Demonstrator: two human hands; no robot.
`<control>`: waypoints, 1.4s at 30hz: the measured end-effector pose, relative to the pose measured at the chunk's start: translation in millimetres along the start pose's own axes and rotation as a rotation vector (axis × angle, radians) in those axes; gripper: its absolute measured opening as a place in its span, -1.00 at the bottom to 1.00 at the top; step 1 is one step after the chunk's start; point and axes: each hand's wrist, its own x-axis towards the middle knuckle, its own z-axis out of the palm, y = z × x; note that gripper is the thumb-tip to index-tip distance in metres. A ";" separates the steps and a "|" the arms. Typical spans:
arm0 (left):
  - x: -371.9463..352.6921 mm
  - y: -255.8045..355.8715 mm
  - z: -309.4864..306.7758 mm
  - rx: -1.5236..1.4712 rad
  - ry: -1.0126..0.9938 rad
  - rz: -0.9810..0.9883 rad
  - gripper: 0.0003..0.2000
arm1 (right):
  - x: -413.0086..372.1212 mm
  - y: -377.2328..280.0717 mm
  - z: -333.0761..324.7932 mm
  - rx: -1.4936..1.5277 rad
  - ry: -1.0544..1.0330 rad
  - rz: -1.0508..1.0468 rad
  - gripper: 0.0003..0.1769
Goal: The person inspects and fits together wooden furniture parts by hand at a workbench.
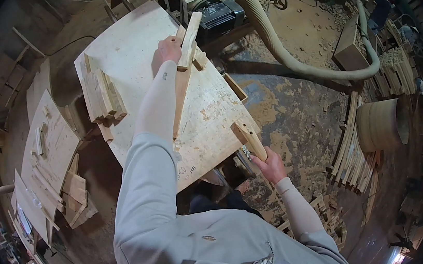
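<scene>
My left hand (169, 49) is closed at the far part of a pale wooden worktop (127, 37), its fingers at a light wooden piece (190, 39). Under that piece a long brown board (180, 98) runs toward me across the worktop. My right hand (271, 166) is wrapped round the near end of a short wooden piece with dark holes (250, 139), at the worktop's right front corner. A stack of wooden pieces (100, 95) lies on the worktop's left side.
A black motor (219, 16) stands behind the worktop. A thick grey hose (281, 53) curves across the right side. Wooden strips (350, 155) and a curved wooden drum (383, 124) are at the right. Another table with wood pieces (50, 140) stands at the left.
</scene>
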 end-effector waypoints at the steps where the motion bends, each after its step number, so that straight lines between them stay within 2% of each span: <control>1: -1.2 -6.3 6.8 -0.047 -0.034 0.044 -0.66 | -4.5 5.0 -3.1 -0.021 -0.016 0.027 -0.42; 5: -30.0 -6.5 12.1 -0.138 -0.001 0.063 -0.69 | -32.9 23.1 -4.4 -0.012 -0.029 0.048 -0.44; 7: -41.9 -9.2 15.5 -0.012 0.238 0.187 -0.69 | -49.9 34.7 -5.9 0.004 -0.024 0.047 -0.44; 11: -83.2 -0.6 -2.7 0.095 0.173 0.302 -0.68 | -74.6 56.4 -21.6 -0.015 -0.073 0.076 -0.44; 13: -104.6 -2.3 -3.8 0.060 0.042 0.473 -0.69 | -83.5 67.3 -28.1 -0.036 -0.065 0.060 -0.44; 15: -115.5 -5.1 -0.5 -0.011 0.071 0.510 -0.70 | -86.8 71.8 -35.0 -0.055 -0.057 0.052 -0.44; 17: -121.0 -7.1 2.5 -0.104 0.109 0.190 -0.69 | -88.3 77.3 -43.8 -0.078 -0.048 0.024 -0.43; 20: -128.7 -2.8 15.6 -0.021 0.017 0.096 -0.67 | -103.2 88.5 -45.8 -0.082 -0.052 0.044 -0.44; 24: -141.7 5.7 20.5 -0.047 0.032 0.049 -0.73 | -116.7 92.7 -39.5 -0.091 -0.066 0.054 -0.45; 31: -119.4 9.9 35.6 -0.059 0.084 0.006 -0.77 | -120.2 91.4 -36.7 -0.072 -0.075 0.067 -0.45; 42: -71.9 21.1 41.3 -0.093 0.077 -0.025 -0.79 | -86.4 66.7 -33.4 -0.108 -0.078 0.105 -0.47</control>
